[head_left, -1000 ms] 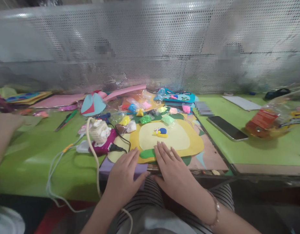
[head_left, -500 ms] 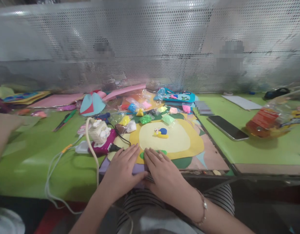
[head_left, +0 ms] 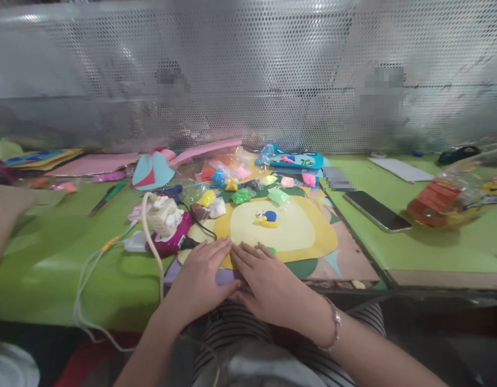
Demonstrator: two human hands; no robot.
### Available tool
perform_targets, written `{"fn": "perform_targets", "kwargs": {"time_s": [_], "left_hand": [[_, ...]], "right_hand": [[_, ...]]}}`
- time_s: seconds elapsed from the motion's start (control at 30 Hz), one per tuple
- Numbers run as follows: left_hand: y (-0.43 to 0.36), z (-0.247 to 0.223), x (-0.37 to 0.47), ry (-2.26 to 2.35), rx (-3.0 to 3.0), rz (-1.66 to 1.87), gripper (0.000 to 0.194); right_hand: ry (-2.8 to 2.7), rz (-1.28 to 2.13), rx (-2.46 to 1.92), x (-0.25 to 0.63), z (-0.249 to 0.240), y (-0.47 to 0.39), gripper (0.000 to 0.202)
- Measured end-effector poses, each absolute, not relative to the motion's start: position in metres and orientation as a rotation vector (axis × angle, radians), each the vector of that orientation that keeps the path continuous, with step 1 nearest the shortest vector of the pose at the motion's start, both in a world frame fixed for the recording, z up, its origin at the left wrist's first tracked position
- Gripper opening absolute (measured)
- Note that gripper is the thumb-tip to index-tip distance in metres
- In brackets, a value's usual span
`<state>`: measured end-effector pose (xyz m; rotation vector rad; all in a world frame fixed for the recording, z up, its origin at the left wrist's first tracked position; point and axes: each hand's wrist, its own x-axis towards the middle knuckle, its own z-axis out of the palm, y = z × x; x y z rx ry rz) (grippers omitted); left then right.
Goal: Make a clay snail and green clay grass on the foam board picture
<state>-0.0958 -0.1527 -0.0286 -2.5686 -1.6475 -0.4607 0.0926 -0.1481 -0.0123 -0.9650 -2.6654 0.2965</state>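
Green modelling clay (head_left: 273, 250) pokes a smooth tip from under the flattened right hand (head_left: 268, 279), left hand (head_left: 200, 279) flat alongside, near edge of the yellow paper oval (head_left: 326, 236) (snail-shaped figure (head_left: 268, 217) mid-oval).

a yellow paper sheet (head_left: 325, 236) with rounded corners and a pale cream centre lies flat. on the side nearest the viewer rests a bright green clay piece (head_left: 271, 250), partly covered, with just one small end showing.

The strip (head_left: 272, 250) looks green — the paper (head_left: 291, 234) cream-and-yellow.
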Motion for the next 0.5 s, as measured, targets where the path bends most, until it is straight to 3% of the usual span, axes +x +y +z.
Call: {"fn": "perform_targets", "kwargs": {"time_s": [0.5], "left_hand": [[-0.152, -0.036, -0.096, -1.63, -2.49, -0.531, 0.064]], "right_hand": [[-2.708, 0.421, -0.804, 0.099, -0.011, -0.14, 0.065]]}}
